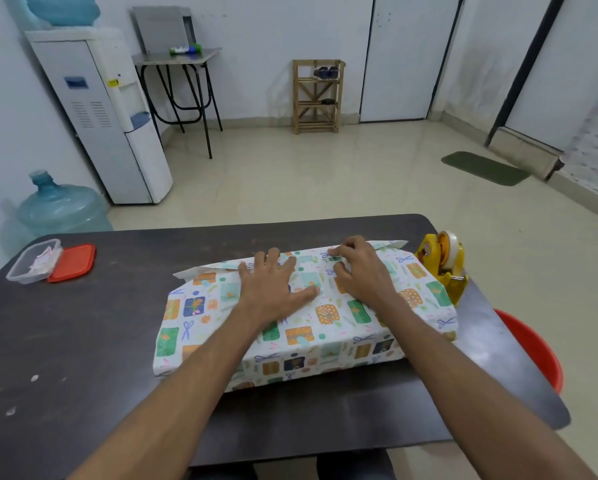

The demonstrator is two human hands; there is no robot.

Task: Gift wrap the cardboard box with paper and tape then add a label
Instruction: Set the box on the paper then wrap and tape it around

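The box lies on the dark table (83,341), hidden under gift-patterned wrapping paper (325,327) folded over its top. Loose paper ends stick out at the left and far right. My left hand (273,289) lies flat on the paper with fingers spread, pressing it down near the far edge. My right hand (360,271) sits just to its right, fingers bent, fingertips pressing on the paper's seam; whether a piece of tape is under them I cannot tell. A yellow tape dispenser (443,261) stands at the box's far right corner.
A clear plastic container (34,261) with small slips inside and its red lid (72,263) sit at the table's far left. A red bucket (533,344) stands on the floor off the table's right edge. A water dispenser and bottle stand at the left wall.
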